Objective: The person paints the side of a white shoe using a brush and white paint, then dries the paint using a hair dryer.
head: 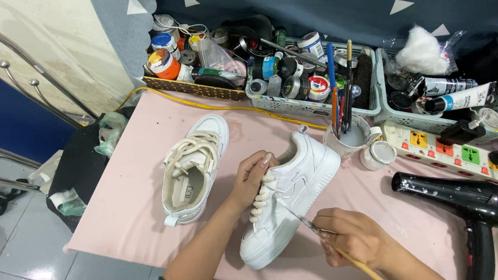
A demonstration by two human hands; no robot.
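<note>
White sneaker [289, 200] lies tipped on its side mid-counter, toe toward the person, side panel up so the brush can get at it. Left hand [251, 177] sits at the collar/lace area, fingers [261, 162] curled and pressed on the upper to steady it. Right hand [353, 237] holds a thin paintbrush [307, 225] w/ fingers pinching the handle pencil-style, tip touching the shoe's side near the sole.

Second sneaker [193, 168], dingier, cream laces, rests upright just left, apart from the first. Pink counter [133, 208] carries a mug of brushes [348, 135] & small open paint pot [378, 153] near the heel, within reach. Black hairdryer [468, 202] lies right, by a power strip [460, 151]. Baskets of paint jars [308, 86] line the back.
</note>
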